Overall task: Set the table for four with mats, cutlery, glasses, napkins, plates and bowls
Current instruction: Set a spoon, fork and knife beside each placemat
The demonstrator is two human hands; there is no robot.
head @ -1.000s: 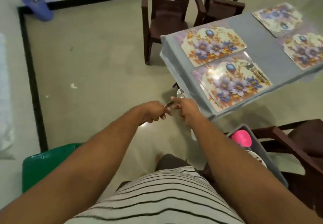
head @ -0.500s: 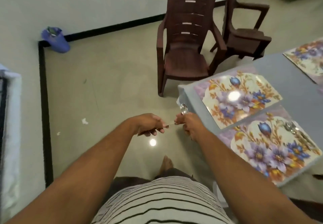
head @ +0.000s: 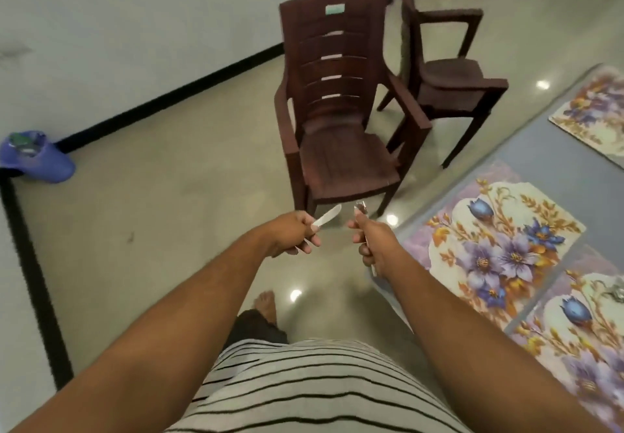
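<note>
Mats are down: 3 mats (head: pixel 496 247) show on the surface (head: pixel 540 156), 1 bearing cutlery (head: pixel 616 292) at the frame's edge. The left hand (head: pixel 292 235) grips a knife (head: pixel 326 216); the right hand (head: pixel 369 242) grips a fork or spoon (head: pixel 360 209), both off the surface. Glasses, napkins, plates, bowls not seen; most likely remains.

text: none readable | chair (head: pixel 337 101) back: pale green label (head: pixel 335 9), too blurred to read

right hand (head: pixel 373 243): hides most of its cutlery (head: pixel 360 209); kind unclear
far mat (head: pixel 594 118): cut off by right edge
near mat (head: pixel 574 348): cut off too
chairs (head: pixel 337 122): blurry
</note>
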